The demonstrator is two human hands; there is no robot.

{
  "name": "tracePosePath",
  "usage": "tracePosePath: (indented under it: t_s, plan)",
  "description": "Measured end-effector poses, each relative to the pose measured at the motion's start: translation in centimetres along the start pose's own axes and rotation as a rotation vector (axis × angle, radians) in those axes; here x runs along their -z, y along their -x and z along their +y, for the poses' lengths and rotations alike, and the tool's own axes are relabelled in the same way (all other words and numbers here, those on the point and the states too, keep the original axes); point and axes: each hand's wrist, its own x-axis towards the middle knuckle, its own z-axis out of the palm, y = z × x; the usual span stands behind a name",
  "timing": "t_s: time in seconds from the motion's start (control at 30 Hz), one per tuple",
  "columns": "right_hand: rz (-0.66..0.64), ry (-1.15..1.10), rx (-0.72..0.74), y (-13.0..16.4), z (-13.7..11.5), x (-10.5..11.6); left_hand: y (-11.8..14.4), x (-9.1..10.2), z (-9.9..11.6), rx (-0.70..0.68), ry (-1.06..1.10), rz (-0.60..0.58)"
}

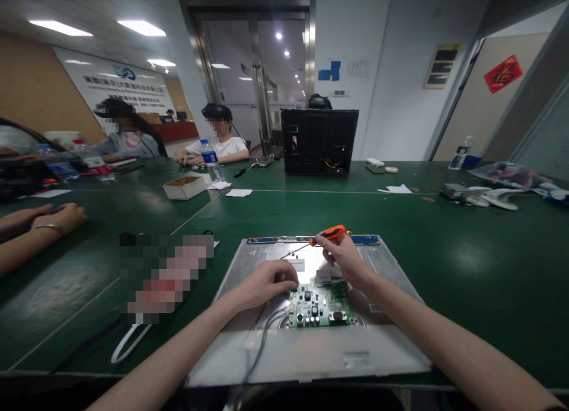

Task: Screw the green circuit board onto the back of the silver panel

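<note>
I watch through one camera worn on the person's head, facing forward and down across the table [448,233]. The forearms [195,337] reach in from the bottom of my view, putting the left hand [269,281] and right hand [347,257] near me, just below centre. The wide view carries on past the table to the glass doors [235,73] and ceiling lights [142,28].
</note>
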Motion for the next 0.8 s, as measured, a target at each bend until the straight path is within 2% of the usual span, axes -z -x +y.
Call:
tracePosePath:
  t_s: [0.43,0.63,0.8]
  plan:
    - [0.014,0.051,0.053,0.1,-0.4,0.5,0.4,0.5,0.2,-0.03,-0.031,-0.021]
    - [0.084,0.059,0.208,0.3,-0.6,0.3,0.4,0.4,-0.4,0.012,-0.005,-0.004]
    - [0.043,0.1,0.306,1.1,-1.4,0.0,0.4,0.5,-0.1,0.02,-0.002,0.0]
